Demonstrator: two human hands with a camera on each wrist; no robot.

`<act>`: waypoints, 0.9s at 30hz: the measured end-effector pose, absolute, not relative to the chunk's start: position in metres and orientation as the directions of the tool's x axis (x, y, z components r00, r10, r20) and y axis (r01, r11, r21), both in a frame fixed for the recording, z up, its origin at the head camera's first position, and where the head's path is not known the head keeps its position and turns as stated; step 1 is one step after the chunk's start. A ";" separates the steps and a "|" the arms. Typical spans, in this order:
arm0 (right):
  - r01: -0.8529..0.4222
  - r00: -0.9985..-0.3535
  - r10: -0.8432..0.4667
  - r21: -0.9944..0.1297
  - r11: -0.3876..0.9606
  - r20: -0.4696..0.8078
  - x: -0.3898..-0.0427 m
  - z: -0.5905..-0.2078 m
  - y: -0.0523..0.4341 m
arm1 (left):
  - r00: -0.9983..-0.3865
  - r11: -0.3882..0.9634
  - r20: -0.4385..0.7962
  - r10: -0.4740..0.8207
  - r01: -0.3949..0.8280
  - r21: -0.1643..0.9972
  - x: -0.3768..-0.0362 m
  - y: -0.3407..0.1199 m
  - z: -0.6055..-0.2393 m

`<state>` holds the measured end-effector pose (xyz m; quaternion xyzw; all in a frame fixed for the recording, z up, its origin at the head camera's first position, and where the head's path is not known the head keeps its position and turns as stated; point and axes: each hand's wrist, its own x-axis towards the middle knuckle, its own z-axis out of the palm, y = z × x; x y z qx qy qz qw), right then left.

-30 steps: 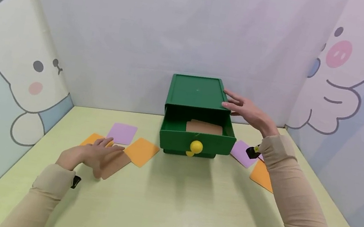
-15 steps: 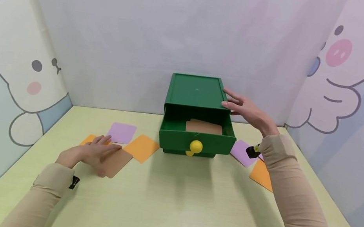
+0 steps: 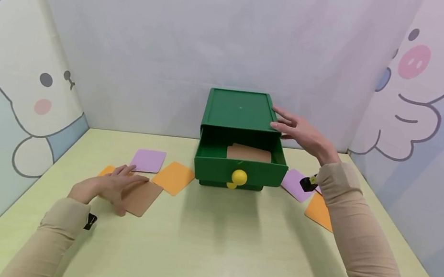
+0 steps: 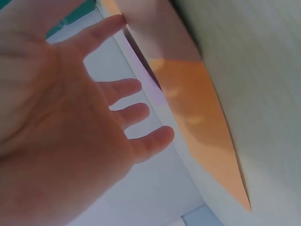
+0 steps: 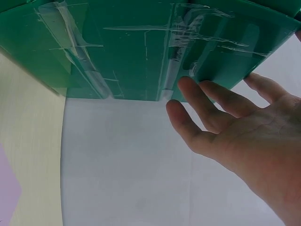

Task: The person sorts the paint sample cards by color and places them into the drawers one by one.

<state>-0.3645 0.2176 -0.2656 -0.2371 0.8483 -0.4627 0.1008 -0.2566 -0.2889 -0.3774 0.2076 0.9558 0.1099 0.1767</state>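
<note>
Pale green desk point(image 3: 204, 252), boxed in by walls: bunny cartoon on the left wall point(image 3: 5, 75), plain grey-lilac wall at the back, winged pig cartoon on the right.

Left to right: the left hand point(image 3: 111, 186) lies flat, fingers straight and spread, on a brown card point(image 3: 142, 197) at desk left; grip released, nothing pinched. The card lies flat with its long axis running diagonally, far corner toward the green drawer box point(image 3: 239, 112). An orange card point(image 3: 107, 170) peeks out behind the hand, a purple card point(image 3: 148, 160) sits further back, and another orange card point(image 3: 174, 178) is just beside the brown one.

Box stands at desk centre against the back wall, drawer point(image 3: 239, 171) pulled out toward the viewer, yellow knob point(image 3: 239, 177) in front, a brown card point(image 3: 249, 153) inside.

The right hand point(image 3: 299, 132) has straight fingers against the box's right top edge, grip released. A purple card point(image 3: 297, 185) and an orange card point(image 3: 319, 212) lie on the desk under that forearm.
</note>
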 end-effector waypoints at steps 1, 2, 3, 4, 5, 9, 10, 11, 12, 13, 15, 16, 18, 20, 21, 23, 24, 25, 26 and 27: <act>-0.309 -0.867 -0.496 -0.833 0.460 0.048 -0.365 -0.266 0.217 | -0.852 0.888 -0.289 0.436 0.356 0.290 -0.256 -0.290 -0.378; -0.308 -0.868 -0.495 -0.832 0.461 0.047 -0.365 -0.266 0.217 | -0.853 0.888 -0.287 0.435 0.353 0.295 -0.255 -0.290 -0.378; -0.308 -0.868 -0.494 -0.832 0.462 0.046 -0.366 -0.266 0.217 | -0.855 0.888 -0.286 0.432 0.348 0.301 -0.255 -0.290 -0.379; -0.307 -0.868 -0.494 -0.832 0.463 0.045 -0.366 -0.267 0.217 | -0.856 0.886 -0.282 0.434 0.350 0.303 -0.254 -0.290 -0.379; -0.306 -0.868 -0.495 -0.831 0.464 0.044 -0.366 -0.266 0.217 | -0.855 0.883 -0.273 0.441 0.359 0.302 -0.255 -0.291 -0.380; -0.303 -0.868 -0.495 -0.832 0.465 0.040 -0.367 -0.266 0.217 | -0.846 0.865 -0.249 0.472 0.390 0.315 -0.257 -0.291 -0.381; -0.302 -0.868 -0.495 -0.832 0.466 0.038 -0.367 -0.266 0.217 | -0.842 0.858 -0.242 0.483 0.400 0.322 -0.258 -0.291 -0.381; -0.301 -0.868 -0.495 -0.832 0.466 0.037 -0.367 -0.267 0.217 | -0.837 0.851 -0.233 0.494 0.411 0.328 -0.259 -0.291 -0.380; -0.300 -0.868 -0.494 -0.833 0.466 0.036 -0.367 -0.267 0.217 | -0.835 0.844 -0.229 0.501 0.413 0.341 -0.260 -0.291 -0.379; -0.300 -0.868 -0.495 -0.833 0.464 0.036 -0.367 -0.267 0.217 | -0.833 0.839 -0.227 0.505 0.413 0.354 -0.261 -0.291 -0.378; -0.299 -0.868 -0.496 -0.835 0.463 0.036 -0.367 -0.267 0.217 | -0.828 0.830 -0.221 0.515 0.417 0.371 -0.262 -0.291 -0.374; -0.299 -0.868 -0.496 -0.835 0.461 0.036 -0.367 -0.267 0.217 | -0.827 0.829 -0.219 0.517 0.420 0.370 -0.262 -0.291 -0.372; -0.300 -0.868 -0.496 -0.836 0.460 0.039 -0.368 -0.267 0.217 | -0.827 0.825 -0.213 0.521 0.422 0.376 -0.263 -0.291 -0.367; -0.302 -0.867 -0.497 -0.836 0.459 0.041 -0.368 -0.267 0.217 | -0.825 0.818 -0.199 0.529 0.433 0.380 -0.264 -0.291 -0.362; -0.302 -0.867 -0.497 -0.835 0.459 0.041 -0.368 -0.267 0.217 | -0.824 0.812 -0.187 0.535 0.441 0.381 -0.264 -0.291 -0.358; -0.304 -0.867 -0.497 -0.833 0.463 0.041 -0.369 -0.268 0.217 | -0.825 0.803 -0.168 0.540 0.446 0.395 -0.265 -0.289 -0.351; -0.305 -0.867 -0.497 -0.832 0.463 0.041 -0.369 -0.268 0.217 | -0.825 0.799 -0.158 0.543 0.449 0.400 -0.266 -0.288 -0.347; -0.306 -0.867 -0.497 -0.831 0.465 0.041 -0.369 -0.268 0.217 | -0.823 0.794 -0.147 0.549 0.458 0.401 -0.266 -0.286 -0.342; -0.307 -0.867 -0.497 -0.830 0.465 0.042 -0.368 -0.268 0.217 | -0.824 0.792 -0.140 0.549 0.460 0.403 -0.267 -0.284 -0.337; -0.305 -0.867 -0.497 -0.831 0.464 0.041 -0.368 -0.268 0.217 | -0.822 0.787 -0.128 0.554 0.468 0.401 -0.267 -0.282 -0.332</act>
